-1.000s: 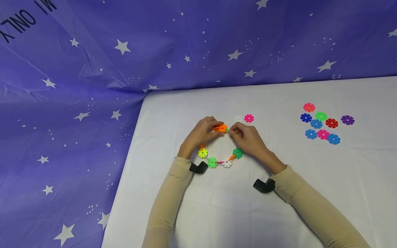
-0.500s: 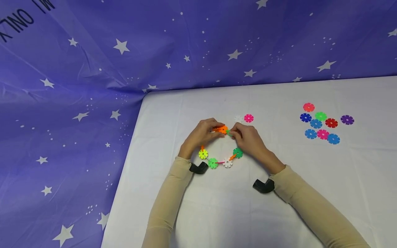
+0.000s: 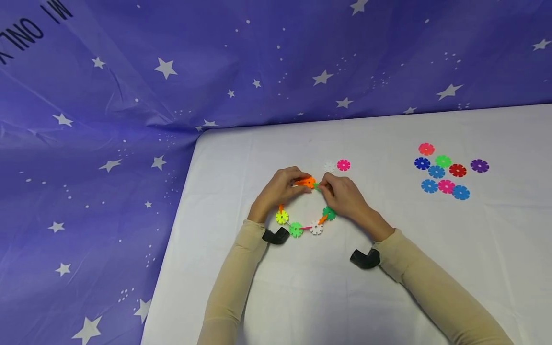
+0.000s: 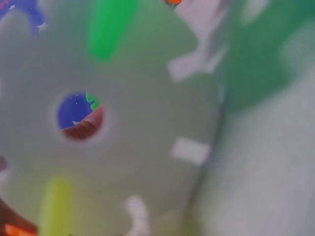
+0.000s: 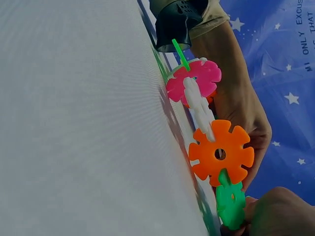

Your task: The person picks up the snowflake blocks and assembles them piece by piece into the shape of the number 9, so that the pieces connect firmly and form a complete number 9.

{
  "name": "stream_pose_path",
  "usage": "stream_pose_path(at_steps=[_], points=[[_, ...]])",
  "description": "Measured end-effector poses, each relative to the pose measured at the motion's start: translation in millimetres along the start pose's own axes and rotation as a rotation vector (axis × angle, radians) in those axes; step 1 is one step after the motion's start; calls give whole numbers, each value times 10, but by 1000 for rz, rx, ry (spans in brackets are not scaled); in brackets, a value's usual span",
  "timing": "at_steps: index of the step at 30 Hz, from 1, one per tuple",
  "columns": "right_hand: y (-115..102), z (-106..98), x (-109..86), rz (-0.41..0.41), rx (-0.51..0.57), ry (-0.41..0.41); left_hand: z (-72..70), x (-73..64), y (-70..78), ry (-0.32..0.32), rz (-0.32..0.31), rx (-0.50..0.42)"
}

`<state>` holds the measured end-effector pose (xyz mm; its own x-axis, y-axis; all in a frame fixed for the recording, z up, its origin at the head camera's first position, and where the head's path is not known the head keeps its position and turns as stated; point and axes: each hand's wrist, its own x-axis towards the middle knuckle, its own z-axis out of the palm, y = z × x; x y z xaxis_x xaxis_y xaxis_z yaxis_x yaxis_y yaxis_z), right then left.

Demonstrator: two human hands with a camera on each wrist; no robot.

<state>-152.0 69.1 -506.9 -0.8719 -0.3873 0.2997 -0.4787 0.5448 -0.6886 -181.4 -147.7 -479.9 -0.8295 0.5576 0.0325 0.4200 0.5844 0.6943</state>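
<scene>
Notched plastic snowflake discs are joined edge-on into a curved chain. In the head view my left hand (image 3: 282,187) holds its far-left part by an orange disc (image 3: 309,182). My right hand (image 3: 344,194) pinches a bright green disc (image 3: 316,186) against that orange one; the fingers hide most of it. Nearer me the chain runs through a yellow disc (image 3: 282,217), a light green disc (image 3: 295,230), a white disc (image 3: 316,227) and a dark green disc (image 3: 329,213) beside the right hand. A blurred whitish disc (image 4: 142,118) fills much of the left wrist view.
A loose pink disc (image 3: 343,165) and a white disc (image 3: 329,166) lie just beyond the hands. Farther right lie several loose discs, among them a red disc (image 3: 457,170) and a purple disc (image 3: 479,166). A starry purple cloth (image 3: 258,62) hangs behind the white-covered table (image 3: 431,268).
Both hands keep their hold with only small shifts. The green disc showed a little more by the right fingertips half a second ago. The chain's near-left part has shifted slightly toward me.
</scene>
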Motion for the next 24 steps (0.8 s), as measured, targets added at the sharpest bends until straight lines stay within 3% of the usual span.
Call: stream_pose_path(at_steps=[15, 18, 24], points=[[23, -16, 20, -24, 48, 45, 0, 39, -29, 5, 1, -53], [43, -34, 36, 15, 73, -3, -9, 32, -40, 8, -19, -58], [106, -94, 59, 109, 195, -183, 2, -2, -80, 19, -31, -69]])
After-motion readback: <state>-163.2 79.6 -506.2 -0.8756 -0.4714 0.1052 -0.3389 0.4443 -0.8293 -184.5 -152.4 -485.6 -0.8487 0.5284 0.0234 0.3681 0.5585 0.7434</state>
